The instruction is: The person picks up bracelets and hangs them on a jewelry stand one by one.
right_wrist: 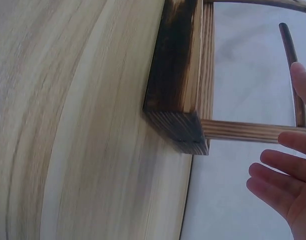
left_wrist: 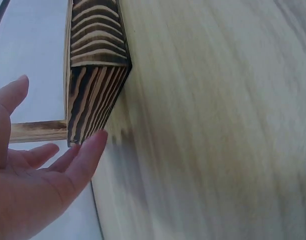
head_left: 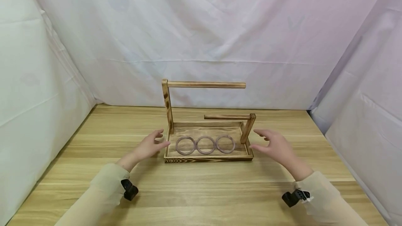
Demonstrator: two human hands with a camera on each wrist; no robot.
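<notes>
A scorched-wood tray stand [head_left: 207,160] stands on the table between the hands. A tall post [head_left: 168,107] at its left end carries a long bar [head_left: 205,84]; a shorter post [head_left: 248,128] on the right carries a shorter bar [head_left: 226,117]. Three thin purplish-brown rings lie in a row inside the tray: left ring [head_left: 185,154], middle ring [head_left: 205,153], right ring [head_left: 225,152]. My left hand [head_left: 150,146], fingers loosely bent, is at the tray's left end; contact is uncertain. At the right end, my right hand [head_left: 276,145] is spread, holding nothing.
The light wooden table [head_left: 201,191] stretches around the tray, in front and to both sides. White cloth [head_left: 204,37] hangs behind it, with more cloth at the left and right. A small black camera [head_left: 129,189] sits on the left wrist, another camera [head_left: 292,198] on the right.
</notes>
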